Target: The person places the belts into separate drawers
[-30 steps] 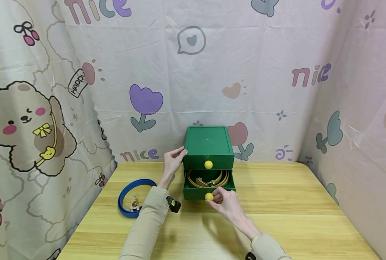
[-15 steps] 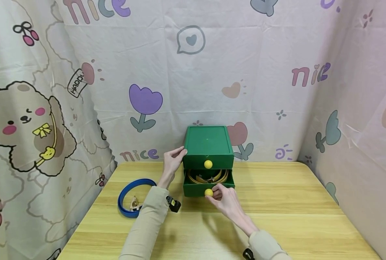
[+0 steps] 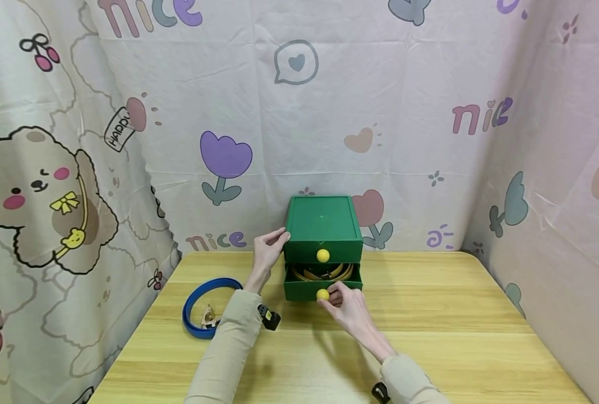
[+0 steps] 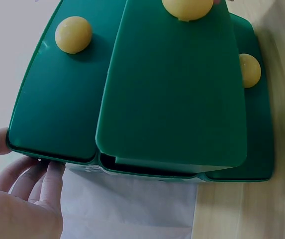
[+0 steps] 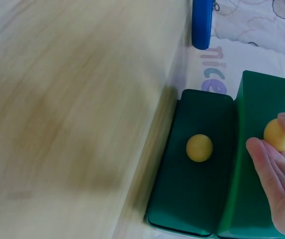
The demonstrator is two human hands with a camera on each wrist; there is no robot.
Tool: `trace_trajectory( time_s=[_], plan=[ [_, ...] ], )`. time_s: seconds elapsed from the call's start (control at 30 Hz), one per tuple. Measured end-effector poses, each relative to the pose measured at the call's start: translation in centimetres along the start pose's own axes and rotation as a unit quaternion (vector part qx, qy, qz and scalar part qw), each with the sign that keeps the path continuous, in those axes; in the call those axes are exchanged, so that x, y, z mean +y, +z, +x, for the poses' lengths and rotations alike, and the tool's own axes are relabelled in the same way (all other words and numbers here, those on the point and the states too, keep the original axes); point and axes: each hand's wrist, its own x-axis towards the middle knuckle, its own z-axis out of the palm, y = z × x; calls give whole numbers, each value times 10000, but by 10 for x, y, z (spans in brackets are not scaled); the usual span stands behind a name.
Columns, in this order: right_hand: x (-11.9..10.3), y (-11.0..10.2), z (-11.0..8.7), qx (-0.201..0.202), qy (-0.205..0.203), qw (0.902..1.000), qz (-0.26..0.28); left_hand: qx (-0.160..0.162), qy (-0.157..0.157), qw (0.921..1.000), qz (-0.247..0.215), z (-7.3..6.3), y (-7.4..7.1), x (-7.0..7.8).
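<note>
A green drawer cabinet [image 3: 322, 217] with yellow knobs stands at the back of the table. Its middle drawer [image 3: 299, 290] sticks partway out, and inside lies a coiled yellow-brown belt [image 3: 304, 276] with a metal buckle, half hidden under the top drawer. My right hand [image 3: 351, 310] pinches that drawer's yellow knob [image 5: 276, 135] between thumb and fingers. At the cabinet's upper left edge, my left hand [image 3: 266, 255] grips the corner, thumb on top and fingers [image 4: 52, 181] against the side. The left wrist view shows the top and bottom drawers pushed in.
On the table [image 3: 446, 331], left of the cabinet, a blue belt [image 3: 187, 311] lies coiled with a gold-coloured buckle [image 3: 209, 317]; the left sleeve [image 3: 229, 348] overlaps it. A printed curtain [image 3: 325, 112] hangs close behind the cabinet.
The middle drawer has slid inward toward the cabinet, with my right hand moving along on its knob. Less of the yellow-brown belt shows now. My left hand stays in place.
</note>
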Motion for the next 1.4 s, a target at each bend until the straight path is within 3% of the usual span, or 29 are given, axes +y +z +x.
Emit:
trace_trajectory(
  time_s=[0.37,0.67,1.03,1.17,1.4],
  plan=[
    [4,5,3,143,293,9993,165,-139,-20,9999,28,-2,-2,2],
    [5,7,4,165,386,9984,378,-252,-40,9996,137,-23,-4,36],
    [6,9,6,189,418,9980,446,-195,-114,9997,105,-29,-3,42],
    [7,10,6,233,437,9979,409,-201,-116,9997,98,-24,-3,37],
    [9,11,9,319,424,9982,276,-151,-132,9998,19,-4,-2,9]
  ],
)
